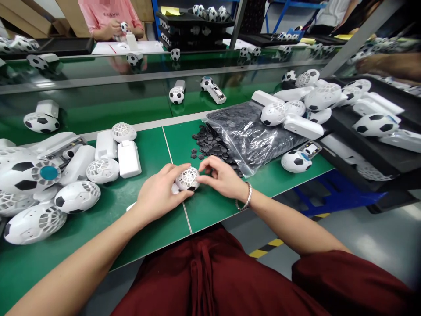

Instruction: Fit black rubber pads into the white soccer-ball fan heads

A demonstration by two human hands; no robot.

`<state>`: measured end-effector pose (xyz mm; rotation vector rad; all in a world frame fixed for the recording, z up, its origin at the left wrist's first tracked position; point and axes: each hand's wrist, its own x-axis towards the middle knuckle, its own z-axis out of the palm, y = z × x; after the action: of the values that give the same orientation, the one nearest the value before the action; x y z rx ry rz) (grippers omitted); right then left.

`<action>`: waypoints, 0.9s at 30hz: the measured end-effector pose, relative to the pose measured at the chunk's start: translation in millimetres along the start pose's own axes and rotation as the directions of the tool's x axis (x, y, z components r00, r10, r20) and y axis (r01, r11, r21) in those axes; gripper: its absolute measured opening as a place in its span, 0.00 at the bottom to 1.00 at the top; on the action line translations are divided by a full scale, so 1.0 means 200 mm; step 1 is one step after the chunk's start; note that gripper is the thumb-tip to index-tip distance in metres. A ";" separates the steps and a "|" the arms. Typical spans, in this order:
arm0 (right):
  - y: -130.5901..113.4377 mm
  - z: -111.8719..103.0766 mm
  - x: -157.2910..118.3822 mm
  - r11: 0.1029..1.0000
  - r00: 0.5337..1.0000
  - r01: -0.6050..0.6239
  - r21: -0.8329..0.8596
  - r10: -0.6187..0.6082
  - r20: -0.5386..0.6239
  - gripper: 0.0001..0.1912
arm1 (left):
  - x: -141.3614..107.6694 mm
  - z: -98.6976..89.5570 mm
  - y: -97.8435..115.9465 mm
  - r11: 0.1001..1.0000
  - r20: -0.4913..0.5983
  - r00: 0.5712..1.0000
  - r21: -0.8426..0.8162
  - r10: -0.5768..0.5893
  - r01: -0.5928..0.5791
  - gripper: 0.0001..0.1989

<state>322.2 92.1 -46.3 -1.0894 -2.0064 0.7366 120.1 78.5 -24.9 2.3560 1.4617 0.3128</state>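
My left hand (164,188) is wrapped round a white soccer-ball-shaped housing (188,177), whose web-like lattice faces up and whose lower edge shows black. Part of its white body is hidden under my palm. At the ball's right side, my right hand (223,177) has thumb and forefinger pinched close against it; whatever lies between those fingertips is too small to make out. Just beyond my hands, small black patches (213,142) spill from a clear plastic bag (256,131) filled with more of them.
White ball housings with handles (77,196) are heaped on the left of the green bench (154,228). More (320,96) lie at the right beside black trays (345,145). A conveyor (138,105) carries several units. Across it, a person in pink (112,22) holds a ball.
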 end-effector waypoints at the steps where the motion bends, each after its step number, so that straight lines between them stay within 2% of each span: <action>1: 0.01 -0.03 0.00 0.999 1.000 0.002 -0.053 -0.002 0.002 0.05 | -0.01 0.01 0.01 1.000 0.012 0.999 0.007 0.030 -0.030 0.30; 3: 0.04 -0.08 0.00 0.977 1.000 -0.009 -0.212 0.014 0.021 0.03 | -0.03 0.03 0.02 0.994 0.039 0.993 0.007 0.113 -0.113 0.28; 6: 0.07 -0.12 0.00 0.899 0.992 -0.028 -0.437 0.080 0.100 0.04 | -0.04 0.04 0.03 0.975 0.069 0.973 0.010 0.219 -0.220 0.25; 11: 0.06 -0.10 0.02 0.788 0.970 -0.052 -0.613 0.185 0.156 0.08 | -0.02 0.01 0.06 0.942 0.106 0.939 0.042 0.328 -0.334 0.29; 13: 0.04 -0.09 0.02 0.739 0.962 0.026 -0.674 0.164 0.217 0.08 | -0.01 0.00 0.06 0.935 0.120 0.931 0.041 0.345 -0.352 0.30; 17: -0.02 -0.06 0.02 0.552 0.909 0.311 -0.774 0.064 0.411 0.10 | -0.01 0.03 0.04 0.931 0.063 0.932 0.056 0.357 -0.361 0.31; 20: -0.02 -0.04 0.02 0.488 0.885 0.395 -0.778 0.025 0.465 0.12 | -0.01 0.04 0.02 0.930 0.032 0.935 0.095 0.354 -0.355 0.29; 22: 0.01 -0.05 0.04 0.485 0.899 0.379 -0.788 0.011 0.439 0.13 | -0.01 0.04 0.00 0.934 0.010 0.942 0.126 0.336 -0.335 0.29; 24: 0.03 -0.07 0.04 0.523 0.920 0.335 -0.784 -0.004 0.391 0.12 | 0.00 0.04 -0.02 0.941 -0.010 0.951 0.147 0.310 -0.305 0.30; 27: 0.03 -0.12 0.02 0.704 0.969 0.210 -0.679 -0.055 0.242 0.10 | 0.01 0.04 -0.03 0.955 -0.049 0.965 0.164 0.259 -0.248 0.30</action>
<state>342.0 102.3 -36.1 -1.2901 -2.6124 -0.0442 117.8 81.4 -34.5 2.6925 1.2528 0.3601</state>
